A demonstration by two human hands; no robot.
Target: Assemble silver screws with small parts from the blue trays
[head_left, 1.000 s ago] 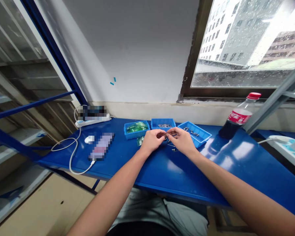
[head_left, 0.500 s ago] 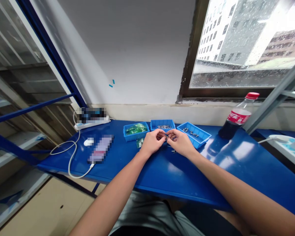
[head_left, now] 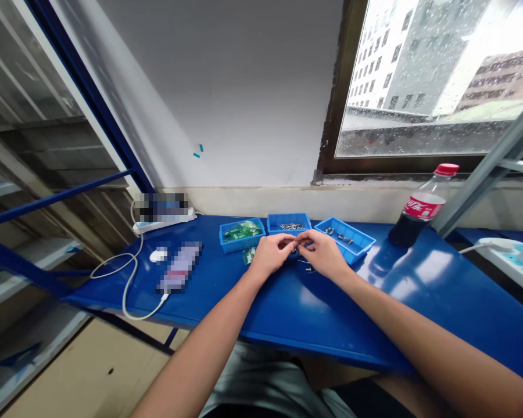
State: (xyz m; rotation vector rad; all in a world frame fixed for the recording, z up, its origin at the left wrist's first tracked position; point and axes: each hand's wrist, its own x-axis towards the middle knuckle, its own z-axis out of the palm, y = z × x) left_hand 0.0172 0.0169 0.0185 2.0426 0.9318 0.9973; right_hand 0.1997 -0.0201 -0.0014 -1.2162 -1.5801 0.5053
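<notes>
My left hand [head_left: 271, 253] and my right hand [head_left: 321, 249] meet fingertip to fingertip above the blue table. Both are closed in a pinch around a small dark metallic part [head_left: 294, 251], mostly hidden by the fingers. Just below my right hand, a small metal piece with a thin shank [head_left: 308, 269] lies on the tabletop. Beside my left hand rests a small green-and-clear packet [head_left: 249, 254]. Behind the hands stand a blue bin of green packets [head_left: 222, 242], a blue bin of thin metal pieces [head_left: 270, 223] and a blue bin of small metal parts [head_left: 361, 239].
A cola bottle [head_left: 418, 208] stands at the right by the window. To the left lie a phone [head_left: 181, 267] on a white cable [head_left: 135, 284], a white earbud-like case [head_left: 158, 255] and a power strip [head_left: 168, 221]. Another power strip [head_left: 512, 264] sits far right.
The fingertips have shifted slightly against each other around the small part. The whole view has moved a little; the bins and other objects keep their places.
</notes>
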